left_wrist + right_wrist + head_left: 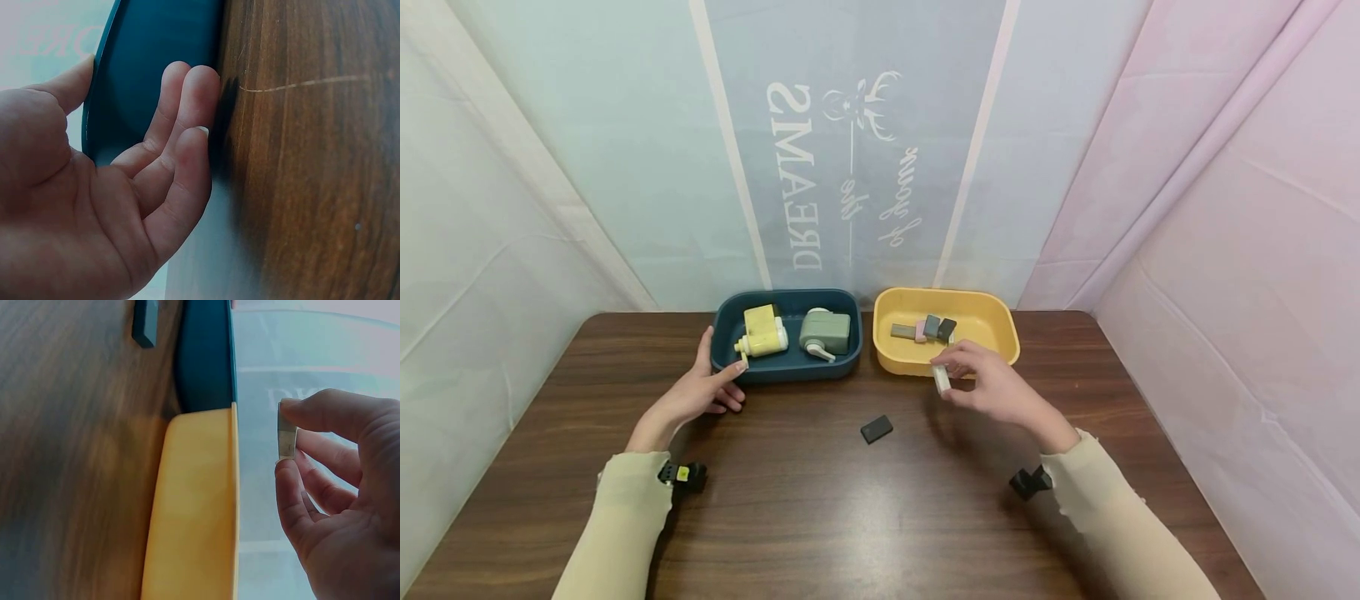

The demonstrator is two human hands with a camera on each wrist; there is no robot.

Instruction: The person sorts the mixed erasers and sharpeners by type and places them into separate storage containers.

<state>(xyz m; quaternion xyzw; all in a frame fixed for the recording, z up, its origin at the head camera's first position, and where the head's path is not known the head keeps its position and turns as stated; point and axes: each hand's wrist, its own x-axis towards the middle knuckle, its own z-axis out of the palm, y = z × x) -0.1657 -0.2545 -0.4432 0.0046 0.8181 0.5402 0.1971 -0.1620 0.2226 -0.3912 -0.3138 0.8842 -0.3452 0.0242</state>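
Observation:
My right hand [1000,387] pinches a small whitish rectangular block [942,380] between thumb and fingertips, just above the front rim of the yellow tray [898,367]. In the right wrist view the pinched block [287,437] shows a grey part and a paler part. Several small blocks [932,326], grey, pink, bluish and black, lie inside that tray. My left hand [700,392] rests at the front left corner of the dark blue tray [797,374]; its thumb touches the rim, with loosely bent fingers along the outer wall in the left wrist view.
Inside the blue tray are a yellow gadget [763,331] and a grey-green gadget [827,332] with a white crank-like handle. A flat black block [877,429] lies on the brown wooden table [820,508]. Printed cloth [850,167] hangs behind the trays.

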